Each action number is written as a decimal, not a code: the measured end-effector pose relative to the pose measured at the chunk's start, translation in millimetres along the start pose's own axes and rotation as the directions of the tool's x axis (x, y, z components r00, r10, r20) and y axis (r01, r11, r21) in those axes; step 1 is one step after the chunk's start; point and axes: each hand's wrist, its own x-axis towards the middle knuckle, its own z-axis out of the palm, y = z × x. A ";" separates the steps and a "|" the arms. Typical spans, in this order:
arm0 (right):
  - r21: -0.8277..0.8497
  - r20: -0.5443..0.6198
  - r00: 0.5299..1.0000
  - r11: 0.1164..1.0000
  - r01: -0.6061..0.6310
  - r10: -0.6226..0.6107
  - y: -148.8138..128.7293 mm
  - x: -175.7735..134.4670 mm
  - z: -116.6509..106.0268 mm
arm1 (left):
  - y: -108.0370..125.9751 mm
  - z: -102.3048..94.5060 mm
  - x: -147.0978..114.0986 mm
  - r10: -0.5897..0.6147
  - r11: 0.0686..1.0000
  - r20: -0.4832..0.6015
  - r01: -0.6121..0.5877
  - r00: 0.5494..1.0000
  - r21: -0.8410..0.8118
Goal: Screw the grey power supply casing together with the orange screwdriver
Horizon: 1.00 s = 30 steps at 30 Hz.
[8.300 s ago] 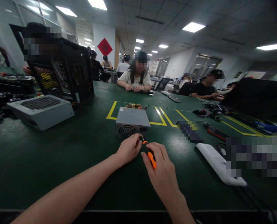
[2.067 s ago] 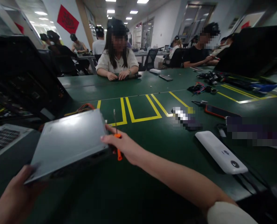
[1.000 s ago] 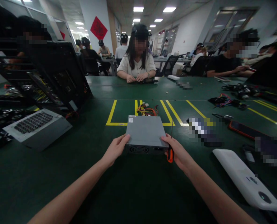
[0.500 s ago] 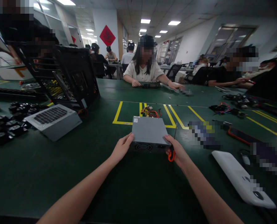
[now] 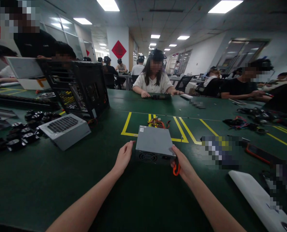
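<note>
A grey computer power supply unit [image 5: 154, 140] is in front of me, its fan side facing me and its bundle of coloured cables [image 5: 159, 122] at the far end. My right hand [image 5: 183, 162] grips its right near corner, thumb on the top edge. A tool with an orange loop-like handle [image 5: 176, 169] is also in that hand; most of it is hidden. Just off the unit's left side is my left hand [image 5: 124, 157], holding nothing, its fingers loosely bent and a narrow gap between it and the metal.
On the left lie a second power supply [image 5: 66, 130], a black computer case [image 5: 90, 88] and a pile of black parts [image 5: 24, 130]. A white device [image 5: 256, 193] and an orange-edged phone-like device [image 5: 261, 154] are at the right. Across the green table [image 5: 97, 199] sits a co-worker [image 5: 153, 77].
My left hand has come away from the unit's left side. My right hand stays on the right corner. The view has tilted upward a little, and the co-worker's hand has drawn back.
</note>
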 end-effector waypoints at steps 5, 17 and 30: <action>0.157 -0.083 0.994 0.986 -0.050 0.064 -8.2 -1.8 -13.8 | 7.7 -1.4 -20.6 0.408 0.825 0.270 -0.479 0.872 0.300; 0.223 -0.058 0.993 0.971 -0.083 0.098 2.2 0.7 -15.0 | 7.0 59.6 -21.8 0.373 -0.014 0.901 -0.969 0.222 0.245; 0.232 -0.071 0.988 0.966 -0.115 0.135 0.9 -4.3 -9.3 | 4.0 62.3 -15.7 0.472 -0.175 0.866 -0.946 0.164 0.274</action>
